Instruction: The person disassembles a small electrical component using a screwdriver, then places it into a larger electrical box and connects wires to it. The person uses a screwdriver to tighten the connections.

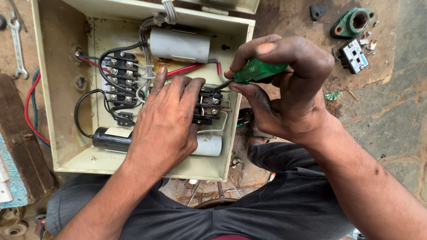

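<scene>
A cream metal box (58, 80) lies open across the upper left and centre of the frame, with 2 cylinders along its lower wall: a black cylinder (106, 138) at lower left bearing a pale rectangular label (118, 131) on its upper side, and a white cylinder (209, 145) to its right, half hidden by the wrist. A grey cylinder (179, 45) sits along the box's upper wall in the top centre. A black terminal block (121, 78) with rows of silver screws stands at the box's left, fed by black, grey and red wires. The left hand (162, 122) lies palm down in the middle of the frame, fingers spread and pressing on a black contactor (208, 104), steadying it rather than enclosing it. Just right of it, the right hand (284, 89) closes its thumb and fingers tightly round the green handle of a screwdriver (255, 71), whose thin shaft slants down and left so that its tip meets the contactor's upper right edge beside the left fingertips. Outside the box, a spanner (17, 44) lies at the far upper left, and in the upper right corner rest a green flanged fitting (352, 22) and a small black switch part (354, 55) with a white face, well apart from both hands.
</scene>
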